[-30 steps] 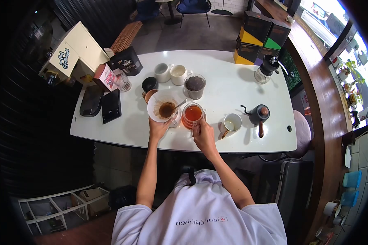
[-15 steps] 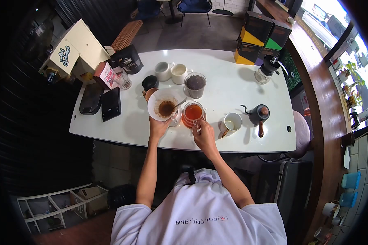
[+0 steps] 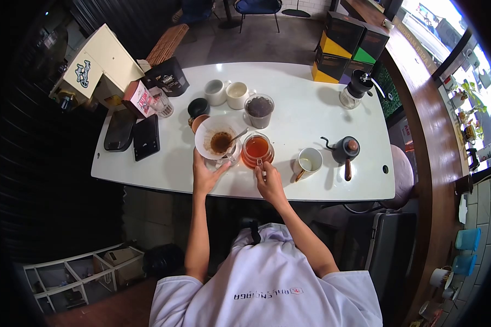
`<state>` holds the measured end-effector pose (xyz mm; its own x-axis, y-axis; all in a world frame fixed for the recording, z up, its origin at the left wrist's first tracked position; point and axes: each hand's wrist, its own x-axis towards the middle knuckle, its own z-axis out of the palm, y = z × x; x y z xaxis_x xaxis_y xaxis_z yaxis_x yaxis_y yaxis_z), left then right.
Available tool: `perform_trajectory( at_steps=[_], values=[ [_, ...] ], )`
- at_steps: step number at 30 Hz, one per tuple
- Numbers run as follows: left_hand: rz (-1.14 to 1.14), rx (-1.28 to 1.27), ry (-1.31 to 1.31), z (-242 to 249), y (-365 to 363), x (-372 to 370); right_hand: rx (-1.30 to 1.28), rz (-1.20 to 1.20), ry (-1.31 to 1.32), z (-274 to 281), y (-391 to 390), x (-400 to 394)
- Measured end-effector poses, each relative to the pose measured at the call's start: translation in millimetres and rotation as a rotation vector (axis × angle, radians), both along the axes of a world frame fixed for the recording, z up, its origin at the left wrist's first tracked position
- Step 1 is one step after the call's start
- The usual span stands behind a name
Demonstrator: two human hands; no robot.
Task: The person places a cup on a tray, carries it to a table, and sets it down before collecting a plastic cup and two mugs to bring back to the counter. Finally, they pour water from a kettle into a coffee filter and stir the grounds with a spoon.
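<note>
My left hand [image 3: 206,174] grips the near side of a white coffee dripper [image 3: 235,155], thumb to the right and fingers up its left side. The dripper holds a paper filter [image 3: 204,135] with wet coffee grounds [image 3: 221,143] at its bottom, and a spoon [image 3: 241,134] leans in it. What the dripper rests on is hidden. Just right of it, my right hand [image 3: 270,182] is closed round the handle of a glass coffee server [image 3: 257,148] with reddish-brown coffee inside. An enamel mug [image 3: 310,162] with a brown handle is to the right of that hand.
A gooseneck kettle [image 3: 346,151] and a hand grinder [image 3: 357,90] stand at the right of the white table [image 3: 322,122]. Behind the server are a cup of dark grounds [image 3: 258,111] and several cups. Stacked boxes [image 3: 341,46] occupy the far right corner.
My left hand has shifted slightly left and down around the dripper, its thumb now further out. The right hand stays on the server handle. The whole view has tilted slightly.
</note>
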<state>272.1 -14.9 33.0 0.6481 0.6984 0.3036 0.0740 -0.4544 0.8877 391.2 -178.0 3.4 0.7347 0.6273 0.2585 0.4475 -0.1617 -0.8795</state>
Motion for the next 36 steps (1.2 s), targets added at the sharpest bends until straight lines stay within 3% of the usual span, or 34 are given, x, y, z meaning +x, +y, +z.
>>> perform_trajectory(
  at_steps=[2,6,8,12,14,23,32,36],
  values=[
    [-0.035,-0.029,-0.070,6.9,-4.3,-6.9,0.036,0.075,0.295,5.4,-0.5,-1.5],
    [0.024,-0.001,-0.055,6.7,-7.6,-22.0,0.011,0.084,0.387,2.3,1.6,-3.5],
    [0.067,-0.152,0.011,14.3,-15.2,-28.6,0.067,-0.022,0.440,-0.3,2.6,-5.2],
    [-0.050,-0.233,0.091,12.3,-20.9,-38.9,0.046,-0.096,0.397,-7.8,1.4,-1.0],
    [-0.192,-0.485,0.142,13.0,-25.2,-42.4,0.077,-0.135,0.383,0.0,-0.5,-2.3],
    [-0.409,-0.542,0.342,17.4,-41.4,-37.5,0.121,-0.165,0.389,11.2,-11.3,-6.6],
    [-0.574,-0.577,0.469,4.0,-51.7,-26.6,0.248,-0.100,0.474,81.1,-46.6,-0.2],
    [-0.612,-0.578,0.414,-4.8,-67.8,-7.5,0.275,-0.093,0.389,100.2,-74.4,19.6]
  ],
)
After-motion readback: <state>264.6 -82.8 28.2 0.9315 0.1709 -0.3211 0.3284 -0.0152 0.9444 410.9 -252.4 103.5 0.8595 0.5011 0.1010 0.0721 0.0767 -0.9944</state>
